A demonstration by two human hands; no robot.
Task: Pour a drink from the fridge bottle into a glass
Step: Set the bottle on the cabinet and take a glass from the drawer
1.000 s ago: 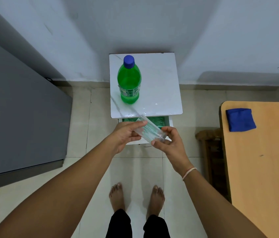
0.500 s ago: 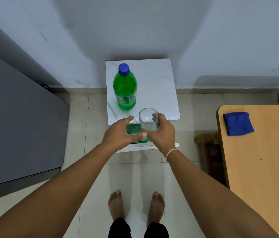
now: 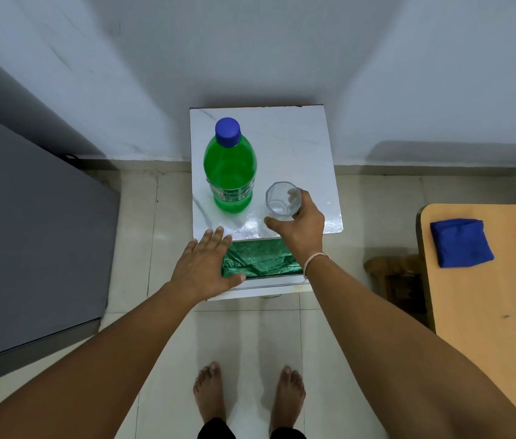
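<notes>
1. Green bottle stands upright on the white marble-look stand, long axis vertical, blue cap on and pointing up toward the camera. It sits on the stand's left half, near the middle of its depth.
2. Glass is clear and looks empty, upright with its mouth facing up and its long axis vertical. It sits at the stand's front, just right of the bottle and not touching it. Cannot tell if its base is fully down on the top.
3. Right hand grips the glass: thumb curled round the near side, fingers wrapped round the far right side. A thin band is on the wrist.
4. Left hand holds nothing, fingers straight and spread, palm down, at the stand's front left corner over the open drawer lined with green plastic.
5. Versus half a second ago: the glass has gone from above the drawer edge, held by both hands, to over the stand top beside the bottle. The left hand has let go and dropped back. A second ago the glass lay tilted on its side between both hands; now it is upright.
6. The bottle has stayed in place.
7. Rest: a grey fridge on the left, a wooden table on the right with a blue cloth on it, and bare feet on a tiled floor.
</notes>
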